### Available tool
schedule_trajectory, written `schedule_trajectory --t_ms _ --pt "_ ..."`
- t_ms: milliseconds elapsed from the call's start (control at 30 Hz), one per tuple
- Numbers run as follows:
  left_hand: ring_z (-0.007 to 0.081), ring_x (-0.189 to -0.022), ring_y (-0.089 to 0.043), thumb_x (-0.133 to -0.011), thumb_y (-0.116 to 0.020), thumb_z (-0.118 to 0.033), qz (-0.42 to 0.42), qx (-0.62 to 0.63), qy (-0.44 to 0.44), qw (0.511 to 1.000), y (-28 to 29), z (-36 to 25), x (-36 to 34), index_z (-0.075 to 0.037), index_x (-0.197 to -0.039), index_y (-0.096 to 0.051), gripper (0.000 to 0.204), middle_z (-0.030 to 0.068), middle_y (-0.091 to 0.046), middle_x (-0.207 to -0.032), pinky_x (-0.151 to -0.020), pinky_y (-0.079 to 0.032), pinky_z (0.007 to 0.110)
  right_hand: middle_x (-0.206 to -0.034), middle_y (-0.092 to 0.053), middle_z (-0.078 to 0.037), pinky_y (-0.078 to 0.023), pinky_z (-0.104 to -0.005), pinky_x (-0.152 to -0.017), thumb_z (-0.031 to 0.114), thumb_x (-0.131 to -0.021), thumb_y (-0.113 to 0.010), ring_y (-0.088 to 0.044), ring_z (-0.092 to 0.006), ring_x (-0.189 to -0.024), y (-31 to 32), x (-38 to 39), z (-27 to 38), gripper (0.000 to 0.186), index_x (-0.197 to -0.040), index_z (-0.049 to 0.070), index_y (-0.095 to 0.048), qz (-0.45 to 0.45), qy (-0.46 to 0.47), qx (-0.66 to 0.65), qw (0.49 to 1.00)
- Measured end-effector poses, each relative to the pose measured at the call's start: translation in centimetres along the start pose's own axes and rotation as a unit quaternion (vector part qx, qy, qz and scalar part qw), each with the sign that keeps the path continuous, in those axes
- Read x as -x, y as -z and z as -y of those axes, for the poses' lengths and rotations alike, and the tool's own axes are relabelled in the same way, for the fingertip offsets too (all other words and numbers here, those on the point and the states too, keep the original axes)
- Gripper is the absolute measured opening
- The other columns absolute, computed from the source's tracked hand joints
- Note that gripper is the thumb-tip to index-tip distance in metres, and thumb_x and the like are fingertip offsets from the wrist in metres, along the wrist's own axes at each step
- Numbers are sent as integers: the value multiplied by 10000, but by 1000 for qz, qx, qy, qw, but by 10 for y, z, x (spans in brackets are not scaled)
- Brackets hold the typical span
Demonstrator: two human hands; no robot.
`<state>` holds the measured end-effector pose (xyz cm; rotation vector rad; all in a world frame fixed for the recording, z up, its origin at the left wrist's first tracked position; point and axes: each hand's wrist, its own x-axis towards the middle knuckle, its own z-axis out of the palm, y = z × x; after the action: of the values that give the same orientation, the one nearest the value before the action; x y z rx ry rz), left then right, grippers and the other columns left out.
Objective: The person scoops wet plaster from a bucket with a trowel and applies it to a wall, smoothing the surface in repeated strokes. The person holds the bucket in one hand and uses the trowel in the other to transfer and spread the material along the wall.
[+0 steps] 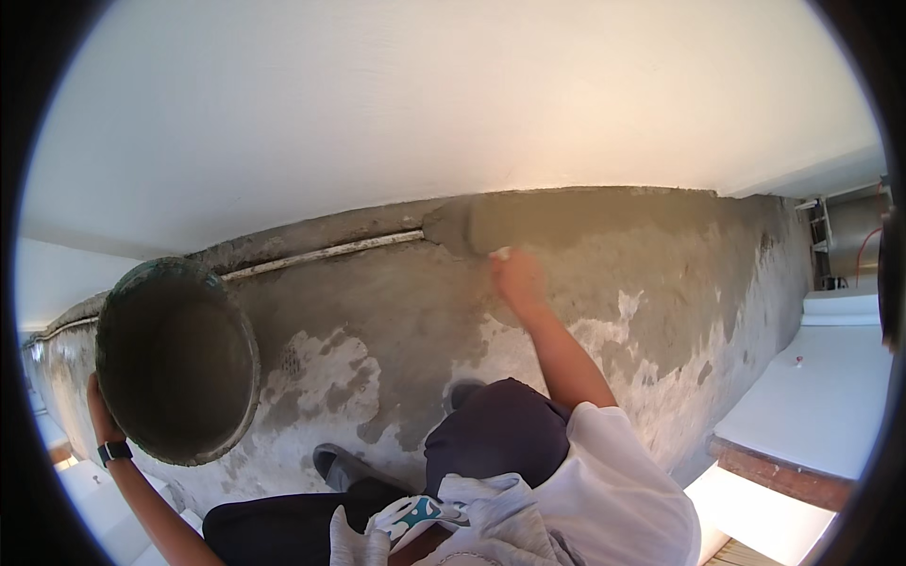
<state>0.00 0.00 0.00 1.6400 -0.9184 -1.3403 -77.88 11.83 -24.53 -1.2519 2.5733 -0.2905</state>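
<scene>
My left hand (101,406), with a dark watch at the wrist, grips the side of a round, cement-crusted bucket (177,358), grey and dark inside, at the left. My right hand (517,281) is closed on a pale handle (500,253); the tool is blurred and hard to make out, at the edge of a smooth band of wet-looking grey cement (595,215) along the foot of the white wall (453,94). A thin, pale pipe (330,252) runs along that edge from behind the bucket to near my right hand.
Rough, patchy cement floor (651,330) surrounds my feet, one in a grey slipper (335,467). At the right are a white ledge with a brown edge (793,387), a metal ladder (817,231) and a red cord (864,245). More white surfaces (57,283) border the left.
</scene>
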Motion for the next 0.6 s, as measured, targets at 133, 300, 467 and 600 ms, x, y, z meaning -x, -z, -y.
schedule_trajectory --t_ms 133,300,467,600 --pt "145 -922 -669 -1085 -400 -233 -11 23 20 999 -20 -9 11 -53 -1157 -629 301 31 -699 -1049 -813 -566 302 -944 -718 -249 -552 -505 -788 385 -929 -655 -698 -423 -901 38 -23 -33 408 -973 -18 -706 -9 -85 -22 996" --pt "154 -948 -667 -1076 -406 -291 0 32 23 999 -22 -6 13 -53 -1170 -640 347 42 -705 -1078 -844 -552 315 -928 -717 -257 -549 -503 -800 376 -942 -640 -700 -421 -912 27 -12 -20 409 -959 -30 -690 -1 -53 -9 999" --pt "214 -1048 -676 -1062 -410 -405 81 10 18 997 -3 -6 7 -35 -1244 -644 474 71 -713 -1190 -951 -532 362 -934 -719 -248 -546 -506 -818 386 -956 -621 -703 -419 -922 -5 19 50 415 -1007 -24 -665 80 0 -46 996" --pt "210 -1042 -678 -1060 -414 -399 65 7 17 998 -8 -5 10 -33 -1242 -645 469 67 -716 -1181 -946 -533 357 -935 -719 -240 -546 -509 -812 396 -948 -634 -704 -421 -914 -12 31 84 426 -1031 -21 -656 113 31 -49 992"
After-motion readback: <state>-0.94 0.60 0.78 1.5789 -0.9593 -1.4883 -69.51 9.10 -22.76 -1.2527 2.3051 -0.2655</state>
